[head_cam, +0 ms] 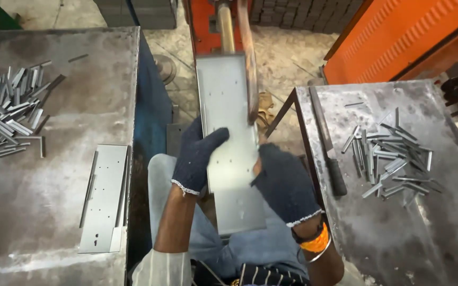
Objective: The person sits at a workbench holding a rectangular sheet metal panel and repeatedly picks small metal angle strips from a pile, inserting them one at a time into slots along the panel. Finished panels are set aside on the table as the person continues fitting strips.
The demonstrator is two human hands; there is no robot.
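Observation:
Both my hands wear dark knitted gloves and hold a long flat grey metal plate (228, 106) with small holes, lying lengthwise away from me over my lap. My left hand (196, 158) grips its left edge, thumb on top. My right hand (283, 181) grips its right edge nearer to me. The plate's far end sits under the brass-coloured arm (226, 26) of an orange machine (203, 21). A blurred copper-coloured bar (249, 69) runs down along the plate's right side.
On the left metal table (54, 222) lie another perforated plate (103, 197) and a heap of small metal strips (6, 111). The right table (441, 233) carries several similar strips (393, 159) and a dark-handled file (327, 143). An orange panel (404, 37) stands at the back right.

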